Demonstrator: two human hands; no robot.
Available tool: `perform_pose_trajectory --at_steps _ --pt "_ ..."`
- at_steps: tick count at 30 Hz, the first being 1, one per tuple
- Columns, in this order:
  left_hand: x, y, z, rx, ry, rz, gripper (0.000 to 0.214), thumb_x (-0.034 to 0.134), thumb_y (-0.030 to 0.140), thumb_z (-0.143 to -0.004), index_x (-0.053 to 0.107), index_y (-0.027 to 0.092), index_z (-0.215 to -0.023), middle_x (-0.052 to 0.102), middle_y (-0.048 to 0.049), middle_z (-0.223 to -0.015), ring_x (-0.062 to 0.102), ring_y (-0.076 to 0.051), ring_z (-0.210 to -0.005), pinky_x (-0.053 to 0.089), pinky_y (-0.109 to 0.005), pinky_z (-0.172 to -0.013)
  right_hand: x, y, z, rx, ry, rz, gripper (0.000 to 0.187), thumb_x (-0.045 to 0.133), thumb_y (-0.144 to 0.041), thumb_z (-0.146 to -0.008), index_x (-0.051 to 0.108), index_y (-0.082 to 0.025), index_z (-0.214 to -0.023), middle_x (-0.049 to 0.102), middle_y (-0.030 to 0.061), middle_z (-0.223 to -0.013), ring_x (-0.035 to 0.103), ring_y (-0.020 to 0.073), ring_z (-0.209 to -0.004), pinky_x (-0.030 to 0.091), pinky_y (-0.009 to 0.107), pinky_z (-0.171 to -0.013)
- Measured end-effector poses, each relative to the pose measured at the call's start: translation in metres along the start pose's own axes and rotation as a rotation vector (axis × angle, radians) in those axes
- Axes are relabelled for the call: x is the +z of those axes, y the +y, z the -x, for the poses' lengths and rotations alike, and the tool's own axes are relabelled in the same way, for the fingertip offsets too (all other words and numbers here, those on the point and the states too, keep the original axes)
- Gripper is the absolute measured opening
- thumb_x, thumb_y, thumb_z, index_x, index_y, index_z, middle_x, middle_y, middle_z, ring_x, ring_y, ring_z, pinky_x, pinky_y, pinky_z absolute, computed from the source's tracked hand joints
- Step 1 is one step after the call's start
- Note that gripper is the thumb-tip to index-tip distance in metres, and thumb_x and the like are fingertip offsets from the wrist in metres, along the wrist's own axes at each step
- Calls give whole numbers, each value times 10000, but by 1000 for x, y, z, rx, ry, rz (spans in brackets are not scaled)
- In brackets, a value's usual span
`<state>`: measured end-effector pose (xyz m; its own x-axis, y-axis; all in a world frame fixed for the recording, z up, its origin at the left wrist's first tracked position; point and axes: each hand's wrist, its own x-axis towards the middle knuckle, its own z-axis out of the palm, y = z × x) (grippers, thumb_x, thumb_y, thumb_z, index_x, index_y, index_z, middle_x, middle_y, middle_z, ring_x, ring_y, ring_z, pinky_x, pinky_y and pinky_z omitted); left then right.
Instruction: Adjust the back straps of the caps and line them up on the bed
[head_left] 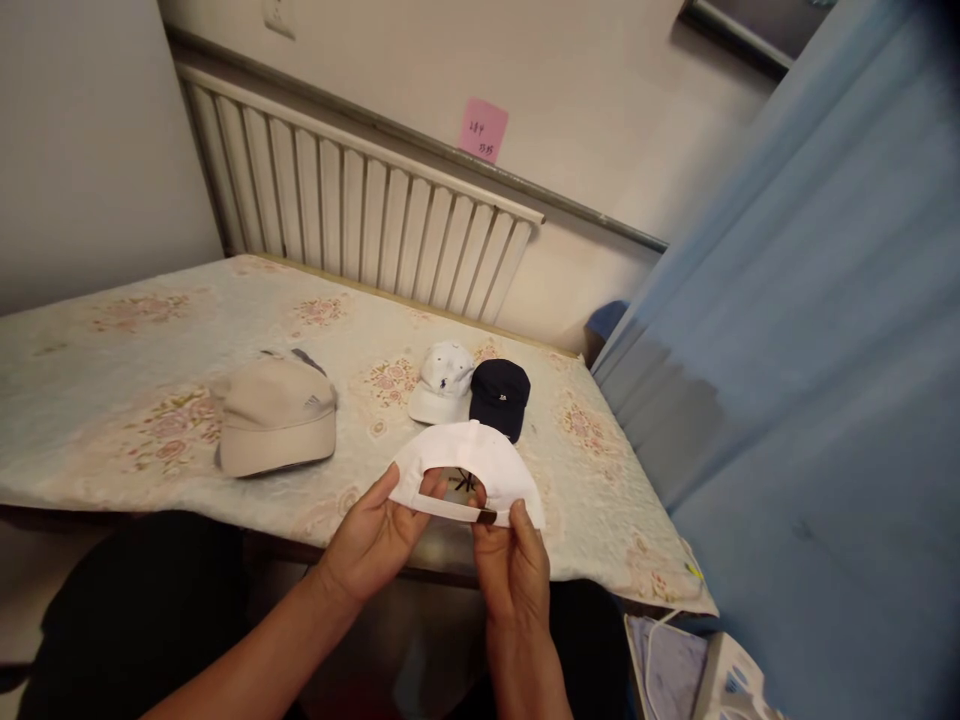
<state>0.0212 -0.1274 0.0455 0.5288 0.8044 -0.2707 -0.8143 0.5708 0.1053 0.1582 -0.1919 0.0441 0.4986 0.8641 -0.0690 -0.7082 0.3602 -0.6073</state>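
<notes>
Between both hands is a white baseball cap (pixel 480 450), its back opening and strap turned toward me. My left hand (pixel 379 530) grips its left edge, with the thumb on the outside and fingers under the strap. At the right edge my right hand (pixel 514 560) pinches the cap beside the strap's dark buckle (pixel 487 517). Dark lettering shows through the opening. Just behind lie a white cap with a small dark emblem (pixel 442 385) and a navy cap (pixel 501 393), side by side. Further left rests a beige cap (pixel 277 415), with a greyish piece behind it.
The caps lie on a bed or table with a floral cover (pixel 315 312). A white radiator (pixel 360 200) stands along the wall, below a pink note (pixel 483 130). A blue curtain (pixel 795 400) hangs at right. A white box (pixel 731 680) and cable are at lower right.
</notes>
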Motion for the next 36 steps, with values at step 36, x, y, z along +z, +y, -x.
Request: perform_pose_trajectory --at_steps 36 --pt "29 -24 -1 20 -126 -184 436 450 78 -880 465 145 -1311 686 -112 -1102 630 -227 -1048 496 -387 -950 5 7 0 -1 -243 -20 506 650 -460 -750 547 -209 -1177 579 95 -1245 506 227 -1204 360 439 -1051"
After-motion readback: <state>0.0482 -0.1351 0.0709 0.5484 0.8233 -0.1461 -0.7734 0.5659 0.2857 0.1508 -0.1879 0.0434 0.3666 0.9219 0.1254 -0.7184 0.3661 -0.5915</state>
